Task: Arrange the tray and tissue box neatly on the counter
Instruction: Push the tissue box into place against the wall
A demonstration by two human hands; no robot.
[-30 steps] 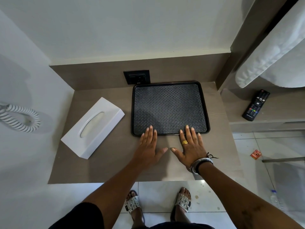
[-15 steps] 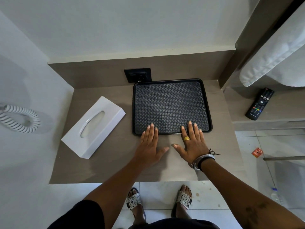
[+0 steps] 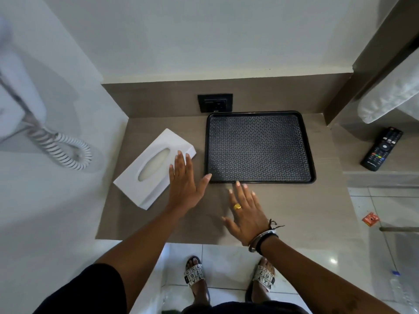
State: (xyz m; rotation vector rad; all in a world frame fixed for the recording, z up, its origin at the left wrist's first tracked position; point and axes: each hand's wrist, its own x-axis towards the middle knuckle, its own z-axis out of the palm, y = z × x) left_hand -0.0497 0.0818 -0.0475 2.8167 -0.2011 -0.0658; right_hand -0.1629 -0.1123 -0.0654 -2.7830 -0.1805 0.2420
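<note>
A black textured tray [image 3: 258, 147] lies square against the back of the brown counter [image 3: 317, 211], below a wall socket. A white tissue box [image 3: 149, 171] lies at an angle to the tray's left, its oval slot up. My left hand [image 3: 184, 182] is open with fingers spread, its fingertips over the box's right side and its thumb by the tray's near left corner. My right hand [image 3: 246, 211] is open and flat above the counter, its fingertips just short of the tray's front rim. Neither hand holds anything.
A black socket [image 3: 215, 103] sits in the back panel. A coiled white cord [image 3: 61, 150] hangs on the left wall. A remote control [image 3: 381, 148] lies on a lower shelf at right, under white towels [image 3: 390, 96]. The counter's front edge is above my sandalled feet.
Both hands have come off the tray's front edge. My left hand has moved left toward the tissue box; my right hand has drawn back toward me. The tray sits nearer the back wall.
</note>
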